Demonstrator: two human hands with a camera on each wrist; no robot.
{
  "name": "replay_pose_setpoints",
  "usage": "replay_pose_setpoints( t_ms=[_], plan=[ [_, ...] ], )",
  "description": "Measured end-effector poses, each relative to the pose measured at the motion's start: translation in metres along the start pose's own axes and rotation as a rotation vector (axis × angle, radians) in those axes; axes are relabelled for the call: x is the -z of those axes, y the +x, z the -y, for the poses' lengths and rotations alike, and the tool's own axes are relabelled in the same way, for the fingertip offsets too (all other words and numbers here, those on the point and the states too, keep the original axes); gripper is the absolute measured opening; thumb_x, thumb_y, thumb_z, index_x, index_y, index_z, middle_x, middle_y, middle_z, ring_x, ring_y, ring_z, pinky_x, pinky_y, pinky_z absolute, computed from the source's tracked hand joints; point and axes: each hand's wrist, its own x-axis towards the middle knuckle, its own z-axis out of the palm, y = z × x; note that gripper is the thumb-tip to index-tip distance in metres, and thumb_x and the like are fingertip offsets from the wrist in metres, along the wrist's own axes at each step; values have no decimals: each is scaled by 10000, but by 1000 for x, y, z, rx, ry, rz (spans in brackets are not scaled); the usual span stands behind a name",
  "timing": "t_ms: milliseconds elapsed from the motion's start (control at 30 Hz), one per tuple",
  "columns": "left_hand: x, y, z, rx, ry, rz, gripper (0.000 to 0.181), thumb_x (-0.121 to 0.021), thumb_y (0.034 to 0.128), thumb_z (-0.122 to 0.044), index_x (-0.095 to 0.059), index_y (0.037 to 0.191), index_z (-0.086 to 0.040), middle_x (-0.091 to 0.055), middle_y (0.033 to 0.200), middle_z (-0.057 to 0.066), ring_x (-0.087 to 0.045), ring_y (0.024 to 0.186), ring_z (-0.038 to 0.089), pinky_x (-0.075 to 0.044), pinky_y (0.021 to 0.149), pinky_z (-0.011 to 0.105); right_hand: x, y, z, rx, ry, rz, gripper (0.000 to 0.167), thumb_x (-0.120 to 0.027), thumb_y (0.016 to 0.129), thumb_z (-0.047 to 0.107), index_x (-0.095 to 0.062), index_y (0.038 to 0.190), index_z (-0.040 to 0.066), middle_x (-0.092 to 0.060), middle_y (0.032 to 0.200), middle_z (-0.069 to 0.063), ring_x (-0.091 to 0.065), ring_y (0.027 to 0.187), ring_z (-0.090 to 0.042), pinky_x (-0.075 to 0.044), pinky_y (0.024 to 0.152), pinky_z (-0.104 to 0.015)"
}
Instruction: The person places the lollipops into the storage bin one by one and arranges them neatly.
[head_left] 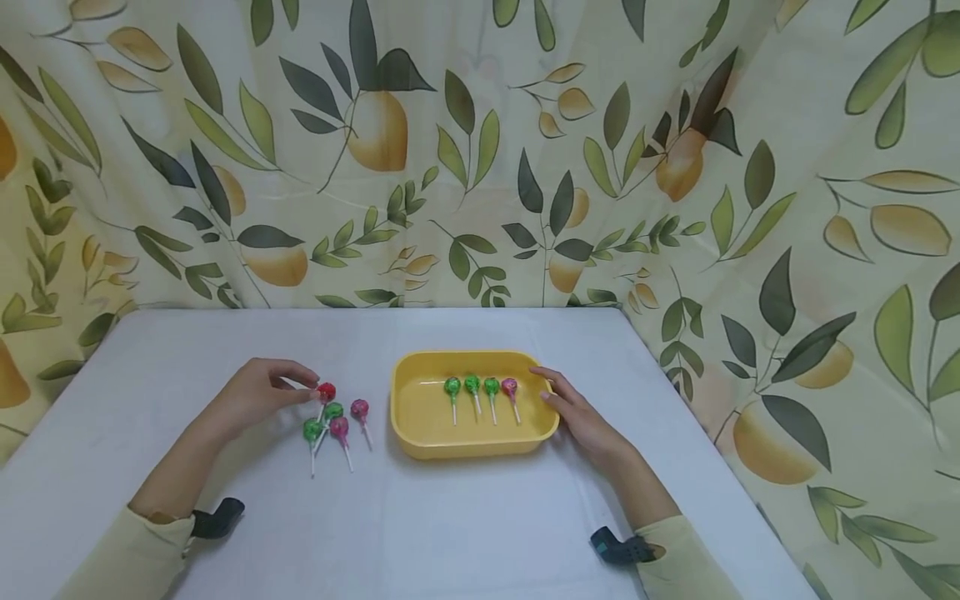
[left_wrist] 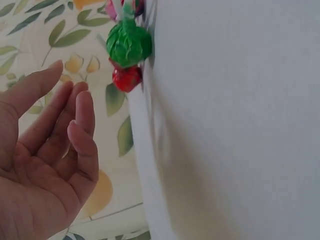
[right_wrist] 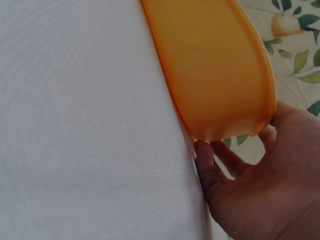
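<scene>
My left hand (head_left: 251,398) reaches to a red lollipop (head_left: 326,392) on the table; in the left wrist view a gap shows between thumb and fingers, and the red lollipop head (left_wrist: 127,79) sits just beyond the fingertips. Close around it lie two green lollipops, one in front (head_left: 312,430) and one behind (head_left: 333,410), and two pink ones, one nearer (head_left: 340,427) and one farther right (head_left: 360,409). My right hand (head_left: 588,417) holds the right end of a yellow tray (head_left: 420,443), its fingers against the end wall (right_wrist: 220,112). Three green lollipops (head_left: 472,383) and one pink lollipop (head_left: 510,387) lie in a row inside.
A white cloth (head_left: 450,525) covers the table. Behind it and at both sides hangs a curtain (head_left: 480,208) printed with leaves and fruit. Dark straps with small devices sit on the left wrist (head_left: 217,518) and right wrist (head_left: 621,547).
</scene>
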Motion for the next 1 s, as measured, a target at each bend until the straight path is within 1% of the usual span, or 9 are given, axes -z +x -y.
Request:
replay_pose_setpoints(
  t_ms=[133, 233, 433, 567, 667, 733, 800, 867, 1000],
  plan=[
    [5, -5, 5, 2, 3, 3, 300, -806, 916, -221, -771, 1175, -74, -708, 1200, 127, -614, 1013, 306, -502, 747, 378, 0, 0, 0, 2, -5, 3, 431, -475, 1101, 392, -447, 1530, 381, -168, 1704, 17, -44, 1567, -273, -82, 1217, -544],
    [6, -6, 9, -1, 2, 22, 296, -811, 913, -224, -773, 1167, -74, -712, 1195, 128, -625, 997, 295, -513, 741, 377, 0, 0, -1, 0, -1, 4, 429, -484, 1099, 394, -454, 1526, 379, -180, 1697, 25, -64, 1564, -260, -93, 1219, -529],
    [6, -9, 12, 5, 3, 46, 273, -807, 915, -200, -777, 1157, -76, -717, 1177, 115, -617, 987, 291, -518, 733, 380, 1, 1, -1, -12, 0, 7, 436, -486, 1094, 413, -450, 1528, 380, -171, 1699, 30, -107, 1547, -271, -137, 1207, -536],
    [4, -10, 11, 17, -4, 75, 272, -817, 908, -200, -780, 1147, -77, -729, 1140, 86, -601, 959, 275, -511, 725, 379, 3, 1, -2, -8, 7, 9, 442, -479, 1099, 397, -443, 1538, 359, -156, 1705, 14, -95, 1548, -286, -134, 1206, -539],
    [3, -10, 11, 27, -17, 110, 269, -829, 897, -194, -782, 1134, -77, -730, 1111, 66, -612, 925, 251, -514, 730, 382, 4, 0, -2, -9, 10, 5, 439, -471, 1103, 384, -440, 1540, 354, -160, 1704, 11, -155, 1518, -296, -194, 1180, -513],
    [3, -10, 12, 27, -18, 132, 264, -829, 895, -183, -778, 1129, -70, -725, 1099, 61, -629, 903, 239, -516, 731, 386, 4, 0, -3, -7, 5, 5, 443, -466, 1106, 381, -432, 1547, 351, -162, 1704, 1, -211, 1475, -303, -255, 1119, -489],
    [2, -10, 13, 32, -15, 146, 257, -828, 892, -174, -779, 1123, -73, -723, 1086, 51, -632, 898, 230, -520, 738, 384, 3, 0, -2, -11, 4, 4, 442, -465, 1106, 385, -433, 1546, 358, -171, 1701, 6, -239, 1449, -298, -275, 1083, -477],
    [2, -9, 15, 38, -18, 160, 255, -831, 887, -172, -779, 1118, -77, -724, 1073, 44, -636, 895, 232, -523, 745, 383, 2, 0, -2, -13, 1, 3, 438, -464, 1106, 384, -435, 1543, 366, -175, 1698, 12, -212, 1482, -278, -251, 1138, -476],
    [0, -11, 17, 55, -26, 178, 252, -838, 879, -175, -784, 1112, -98, -721, 1069, 31, -624, 904, 240, -537, 756, 386, 0, 1, 0, -12, 0, 4, 430, -462, 1106, 384, -442, 1536, 378, -172, 1698, 26, -99, 1552, -262, -132, 1216, -513]
  ],
)
